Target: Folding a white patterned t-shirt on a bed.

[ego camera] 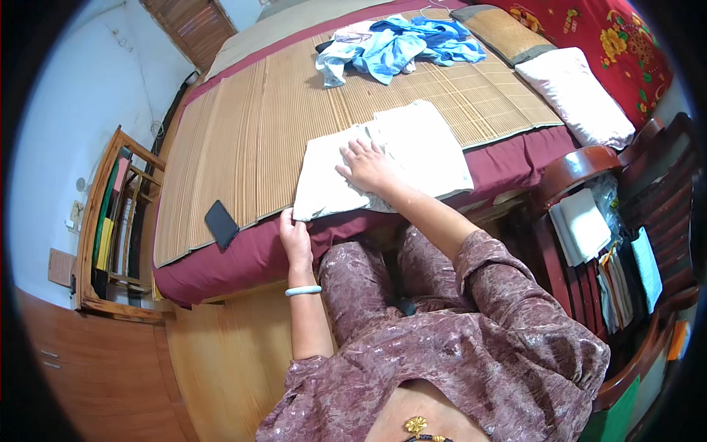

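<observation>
A white cloth garment (425, 149) lies spread at the near edge of the bed, partly on the bamboo mat (265, 121) and partly over the maroon bedding. My left hand (296, 237) pinches its near left corner, the fingers partly hidden by the cloth. My right hand (366, 164) rests palm down on the middle of the garment, fingers spread. Beyond it lies a loose heap of blue, white and pink clothes (397, 47). A black smartphone (222, 224) rests at the mat's edge, to the left of my left hand.
A white pillow (574, 94) and a woven pillow (502, 33) lie at the bed's right end. A dark wooden chair (580, 166) at the right holds folded cloths (582, 226). A wooden frame (102, 221) stands against the left wall. Maroon bedding (254, 259) covers the bed's edge.
</observation>
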Available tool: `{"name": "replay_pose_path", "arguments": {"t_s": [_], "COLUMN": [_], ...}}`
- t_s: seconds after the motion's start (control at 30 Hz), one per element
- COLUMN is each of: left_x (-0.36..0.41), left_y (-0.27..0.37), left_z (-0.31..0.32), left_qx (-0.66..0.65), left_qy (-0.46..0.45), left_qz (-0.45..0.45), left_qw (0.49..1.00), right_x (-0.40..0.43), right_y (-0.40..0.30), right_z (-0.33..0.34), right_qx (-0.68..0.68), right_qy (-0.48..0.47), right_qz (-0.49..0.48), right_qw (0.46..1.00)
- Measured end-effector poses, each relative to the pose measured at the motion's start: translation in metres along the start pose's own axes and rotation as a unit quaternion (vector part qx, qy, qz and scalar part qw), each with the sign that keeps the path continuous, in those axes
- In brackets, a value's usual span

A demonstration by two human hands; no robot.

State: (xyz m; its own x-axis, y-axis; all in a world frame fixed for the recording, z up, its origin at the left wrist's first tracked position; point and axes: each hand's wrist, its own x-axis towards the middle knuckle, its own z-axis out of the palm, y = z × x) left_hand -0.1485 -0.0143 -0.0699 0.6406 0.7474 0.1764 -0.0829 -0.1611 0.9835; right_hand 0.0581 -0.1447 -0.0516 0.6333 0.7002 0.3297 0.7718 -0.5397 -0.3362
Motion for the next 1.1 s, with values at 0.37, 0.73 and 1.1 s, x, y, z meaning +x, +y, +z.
{"name": "replay_pose_path", "arguments": {"t_s": [0.37, 0.73, 1.1], "left_x": [0.053, -0.003, -0.060], "left_y": [0.090, 0.113, 0.069], "left_z": [0.054, 0.242, 0.206], "left_qx": [-0.308, 0.190, 0.445], "left_qy": [-0.071, -0.396, -0.384], "left_qz": [0.048, 0.266, 0.391], "left_qw": [0.947, 0.858, 0.709], "right_x": [0.021, -0.042, -0.043], "right_y": [-0.010, 0.168, 0.193], "right_z": [-0.021, -0.110, -0.121], "right_qx": [0.426, 0.734, 0.361], "right_qy": [0.045, 0.013, -0.042], "right_qz": [0.116, 0.262, 0.307], "right_qw": [0.896, 0.627, 0.879]}}
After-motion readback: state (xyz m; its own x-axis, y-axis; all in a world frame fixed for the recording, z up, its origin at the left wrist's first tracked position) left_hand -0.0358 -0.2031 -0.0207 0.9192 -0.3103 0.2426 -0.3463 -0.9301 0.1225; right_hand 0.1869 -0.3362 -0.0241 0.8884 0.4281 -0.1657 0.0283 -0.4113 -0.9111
